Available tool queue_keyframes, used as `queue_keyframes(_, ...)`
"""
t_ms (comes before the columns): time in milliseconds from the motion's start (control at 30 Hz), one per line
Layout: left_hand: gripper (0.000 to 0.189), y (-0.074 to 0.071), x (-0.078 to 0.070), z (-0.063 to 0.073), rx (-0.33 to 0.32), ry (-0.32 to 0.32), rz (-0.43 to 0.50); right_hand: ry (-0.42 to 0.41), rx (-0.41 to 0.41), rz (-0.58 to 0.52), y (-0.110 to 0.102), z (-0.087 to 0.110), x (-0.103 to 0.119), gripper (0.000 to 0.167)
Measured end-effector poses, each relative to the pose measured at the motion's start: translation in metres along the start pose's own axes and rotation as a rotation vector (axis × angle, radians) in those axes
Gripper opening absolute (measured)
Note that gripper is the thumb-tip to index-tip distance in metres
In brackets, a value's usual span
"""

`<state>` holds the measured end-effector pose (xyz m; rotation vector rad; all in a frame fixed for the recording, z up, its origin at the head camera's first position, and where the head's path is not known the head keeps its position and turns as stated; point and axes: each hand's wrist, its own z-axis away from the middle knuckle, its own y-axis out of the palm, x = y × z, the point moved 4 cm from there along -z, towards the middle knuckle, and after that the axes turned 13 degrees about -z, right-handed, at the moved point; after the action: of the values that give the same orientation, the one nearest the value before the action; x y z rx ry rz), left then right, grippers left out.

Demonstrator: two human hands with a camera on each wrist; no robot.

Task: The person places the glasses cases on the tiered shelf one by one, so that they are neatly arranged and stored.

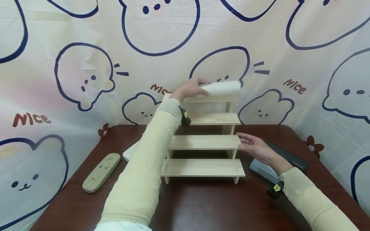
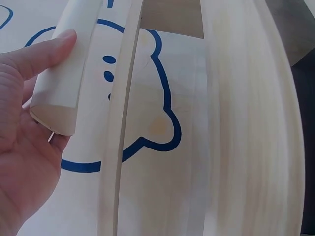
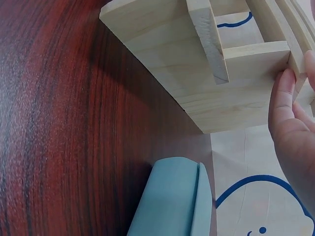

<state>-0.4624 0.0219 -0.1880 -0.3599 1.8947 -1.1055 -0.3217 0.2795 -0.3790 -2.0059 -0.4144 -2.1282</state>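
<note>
My left hand [image 1: 192, 88] grips a white glasses case [image 1: 221, 88] by its left end, thumb and fingers on opposite sides of it. The case lies lengthwise along the top step of a wooden tiered display rack [image 1: 203, 168], overlapping that step in the head view. In the left wrist view the rounded end of the case shows close beside the board's edge. Lower down, my right hand [image 1: 258, 149] pinches the right end of one of the rack's middle steps. Its fingertips [image 3: 286, 77] meet the board in the right wrist view.
On the brown table [image 1: 196, 208], a beige speckled glasses case [image 1: 101, 173] lies at the left. Partly behind my left sleeve is a white object [image 1: 131, 152]. A light blue case [image 1: 263, 170] and a black case [image 1: 287, 155] lie right of the rack. A patterned cloth [image 1: 162, 35] hangs behind.
</note>
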Motion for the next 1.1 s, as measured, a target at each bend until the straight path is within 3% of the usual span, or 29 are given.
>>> queue_keyframes(333,0.051,0.01,0.007,-0.005,0.029,0.021,-0.033,0.007,-0.013,0.009,-0.001,0.0,-0.002,0.077)
queue_keyframes(567,0.052,0.014,0.008,-0.005,0.042,-0.001,-0.045,0.003,-0.014,0.013,-0.001,0.0,-0.002,0.077)
queue_keyframes(1100,0.052,0.018,0.006,-0.007,0.131,0.004,-0.112,0.0,-0.012,0.013,-0.002,-0.001,-0.001,0.075)
